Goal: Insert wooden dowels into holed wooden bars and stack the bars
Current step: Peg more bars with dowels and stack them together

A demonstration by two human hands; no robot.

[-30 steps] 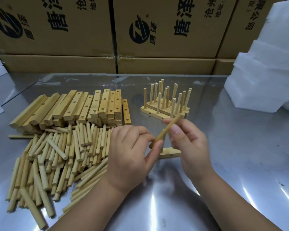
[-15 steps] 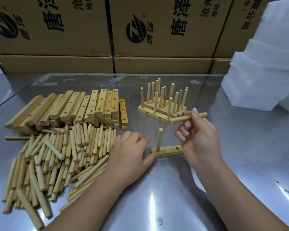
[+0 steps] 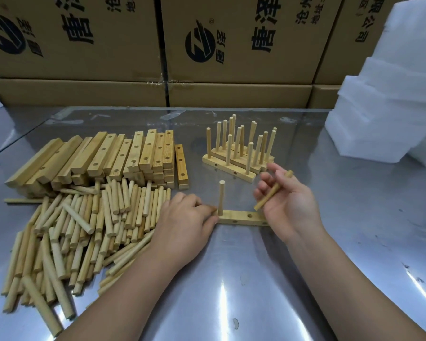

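A holed wooden bar (image 3: 241, 217) lies flat on the metal table in front of me, with one dowel (image 3: 221, 197) standing upright in its left hole. My left hand (image 3: 185, 219) grips the bar's left end, fingers curled over it. My right hand (image 3: 287, 205) holds a loose dowel (image 3: 273, 190) slanted above the bar's right end. Behind them stands a stack of finished bars (image 3: 236, 163) with several upright dowels.
A heap of loose dowels (image 3: 84, 227) covers the table at my left, with a pile of holed bars (image 3: 103, 158) behind it. Cardboard boxes (image 3: 207, 45) line the back edge. White foam blocks (image 3: 391, 94) stand at the right.
One dowel now stands in the bar's left hole. My right hand has turned its loose dowel from level to slanted and lowered it toward the bar. My left hand stays at the bar's end.
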